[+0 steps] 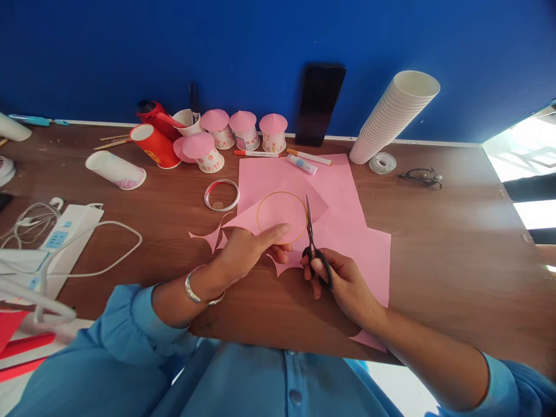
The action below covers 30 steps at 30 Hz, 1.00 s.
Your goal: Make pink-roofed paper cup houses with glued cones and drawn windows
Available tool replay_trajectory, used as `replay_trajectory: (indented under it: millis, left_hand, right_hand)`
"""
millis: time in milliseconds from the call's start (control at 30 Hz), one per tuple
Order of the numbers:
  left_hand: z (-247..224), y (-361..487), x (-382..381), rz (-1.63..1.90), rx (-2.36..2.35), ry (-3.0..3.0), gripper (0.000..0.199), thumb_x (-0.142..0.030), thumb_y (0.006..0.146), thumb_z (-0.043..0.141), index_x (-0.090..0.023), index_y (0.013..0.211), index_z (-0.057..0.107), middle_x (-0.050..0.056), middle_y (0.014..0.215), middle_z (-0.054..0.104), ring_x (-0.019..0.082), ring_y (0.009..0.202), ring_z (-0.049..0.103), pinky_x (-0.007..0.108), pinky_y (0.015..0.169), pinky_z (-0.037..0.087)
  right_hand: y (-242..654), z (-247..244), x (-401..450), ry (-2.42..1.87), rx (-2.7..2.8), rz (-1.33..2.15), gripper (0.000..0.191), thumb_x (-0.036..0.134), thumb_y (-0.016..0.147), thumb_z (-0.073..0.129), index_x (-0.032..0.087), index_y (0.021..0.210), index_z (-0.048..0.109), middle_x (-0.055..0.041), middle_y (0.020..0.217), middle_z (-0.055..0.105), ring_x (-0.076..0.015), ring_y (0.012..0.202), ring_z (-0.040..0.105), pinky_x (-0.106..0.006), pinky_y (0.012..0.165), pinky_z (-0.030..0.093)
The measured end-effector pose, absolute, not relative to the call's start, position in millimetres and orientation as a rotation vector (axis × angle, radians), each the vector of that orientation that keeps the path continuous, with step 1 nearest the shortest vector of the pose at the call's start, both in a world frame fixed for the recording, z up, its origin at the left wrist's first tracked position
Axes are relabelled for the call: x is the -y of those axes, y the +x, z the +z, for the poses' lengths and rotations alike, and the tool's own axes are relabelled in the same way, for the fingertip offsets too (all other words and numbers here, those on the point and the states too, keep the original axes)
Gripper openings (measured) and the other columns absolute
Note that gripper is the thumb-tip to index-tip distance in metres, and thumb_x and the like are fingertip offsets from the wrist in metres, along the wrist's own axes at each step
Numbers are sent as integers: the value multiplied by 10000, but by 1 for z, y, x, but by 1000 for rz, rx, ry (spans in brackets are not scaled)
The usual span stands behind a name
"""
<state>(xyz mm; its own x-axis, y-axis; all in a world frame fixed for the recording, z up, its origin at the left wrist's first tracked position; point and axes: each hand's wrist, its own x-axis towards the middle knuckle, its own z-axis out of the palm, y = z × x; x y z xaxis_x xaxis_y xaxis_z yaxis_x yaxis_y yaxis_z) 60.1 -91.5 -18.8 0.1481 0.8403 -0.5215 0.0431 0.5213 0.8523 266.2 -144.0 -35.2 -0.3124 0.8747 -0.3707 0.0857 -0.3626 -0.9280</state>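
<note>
Pink paper (281,211) held over brown wood-grain table (438,260), blue wall (252,52) behind

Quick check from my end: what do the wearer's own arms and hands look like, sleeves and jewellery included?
The left hand and right hand are gloveless. A puffed blue fabric sleeve ends in a banded cuff; a shiny silver-coloured bangle circles the left wrist.

Glare burns out the edge well right of my right hand (350,286), laying pale sheen on the desk (452,255) between. Beyond, the blue wall (252,46) looks dim and wide-angle distortion tilts the cup stack (386,119). My 2 hands look sharp; far left of my left hand (247,252), the thick cable (47,302) is soft.
</note>
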Motion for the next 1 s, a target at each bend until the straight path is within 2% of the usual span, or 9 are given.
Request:
replay_trajectory:
  millis: [167,400,633,833,1000]
  left_hand:
    - [-19,60,92,700,-1295,853,415,-552,778,823,-167,632,768,50,640,754,144,560,667,262,599,568]
    - [-21,55,92,684,-1315,918,409,-528,835,783,-177,625,759,50,642,758,161,596,695,280,687,588]
    - [-20,55,92,689,-1327,926,403,-517,839,780,-180,618,761,42,621,749,161,594,699,276,687,592]
    - [-21,56,90,771,-1269,930,406,-505,813,803,-167,594,745,50,620,746,154,524,665,289,596,572]
    - [-21,55,89,780,-1293,939,417,-500,808,809,-158,581,735,60,623,748,158,530,676,293,615,575]
  right_hand:
    - [266,-36,144,-1333,1267,1730,588,766,916,585,194,783,617,26,619,586,-107,527,511,-271,598,413]
    - [267,-34,145,-1340,1285,1727,567,750,937,565,205,786,612,32,546,561,-133,533,515,-288,606,417]
    - [266,-32,144,-1351,1263,1739,586,772,913,577,203,776,609,30,550,564,-130,520,517,-289,599,415]
    - [266,-31,145,-1346,1262,1743,586,768,908,593,201,764,612,33,536,560,-126,515,508,-286,597,408]
    - [266,-32,146,-1339,1255,1746,582,768,907,593,202,770,620,30,533,565,-134,521,514,-291,604,420]
